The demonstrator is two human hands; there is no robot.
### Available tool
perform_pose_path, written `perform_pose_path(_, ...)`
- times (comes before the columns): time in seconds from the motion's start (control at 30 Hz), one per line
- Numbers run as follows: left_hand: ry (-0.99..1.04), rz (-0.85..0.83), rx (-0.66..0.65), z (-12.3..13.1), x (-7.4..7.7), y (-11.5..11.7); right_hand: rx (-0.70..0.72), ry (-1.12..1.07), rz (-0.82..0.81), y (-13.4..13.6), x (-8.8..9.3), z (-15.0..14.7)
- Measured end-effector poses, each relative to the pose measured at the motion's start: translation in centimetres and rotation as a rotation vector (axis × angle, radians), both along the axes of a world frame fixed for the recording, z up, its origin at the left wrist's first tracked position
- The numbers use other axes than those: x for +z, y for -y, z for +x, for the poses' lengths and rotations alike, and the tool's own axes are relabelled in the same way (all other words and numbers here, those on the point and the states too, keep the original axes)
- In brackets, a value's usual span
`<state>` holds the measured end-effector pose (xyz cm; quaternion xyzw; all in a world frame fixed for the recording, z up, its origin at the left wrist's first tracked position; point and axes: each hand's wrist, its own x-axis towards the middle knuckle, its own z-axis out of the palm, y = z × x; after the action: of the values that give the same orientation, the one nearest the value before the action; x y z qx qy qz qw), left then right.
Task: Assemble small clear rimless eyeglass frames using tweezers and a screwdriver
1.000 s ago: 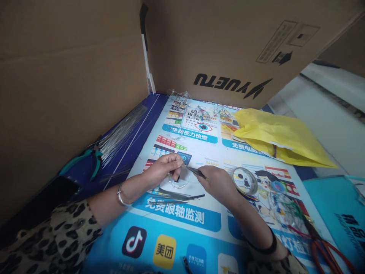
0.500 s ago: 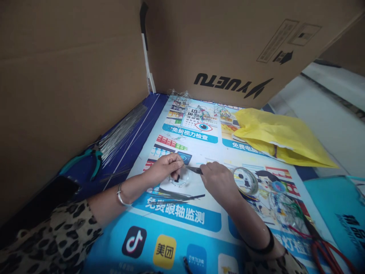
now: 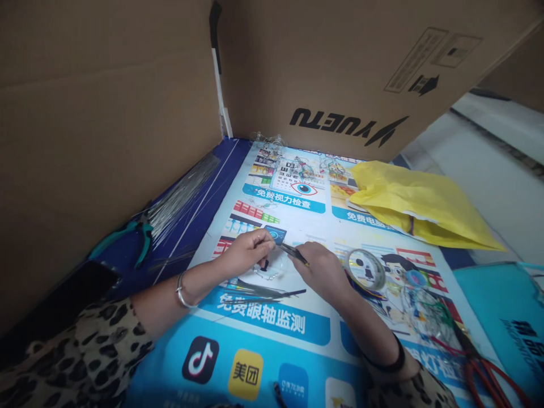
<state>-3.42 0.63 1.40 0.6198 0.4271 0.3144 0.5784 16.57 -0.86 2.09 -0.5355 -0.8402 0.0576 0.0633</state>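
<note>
My left hand is closed, thumb and fingers pinching the edge of a thin clear beaded ring that hangs below the fingertips over the printed mat. In my right hand are small dark pliers. Their slim jaws point left and reach the ring's edge at the left fingertips; the handles are hidden in the palm. Whether the jaws grip the ring is too small to tell. Just below the hands lie several dark thin strips.
A tape roll lies right of my right hand, near tangled wires and red-handled scissors. Teal-handled pliers and a bundle of thin wires lie left. A yellow bag sits far right, beneath cardboard walls.
My right hand has turned and shifted slightly left, so more of the pliers shows and they slant differently. My left hand stays almost in place, still pinching the ring.
</note>
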Motion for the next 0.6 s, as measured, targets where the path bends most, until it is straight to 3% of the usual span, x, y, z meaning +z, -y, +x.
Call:
perform_pose_path(0.27, -0.041, 0.038, 0.006, 0.1, -0.3, 0.1, -0.039, 0.115, 0.035, 0.4, 0.5, -0.4)
perform_pose_path(0.6, 0.102, -0.039, 0.010, 0.1, -0.3, 0.1, -0.034, 0.110, 0.115, 0.6, -0.9, -0.5)
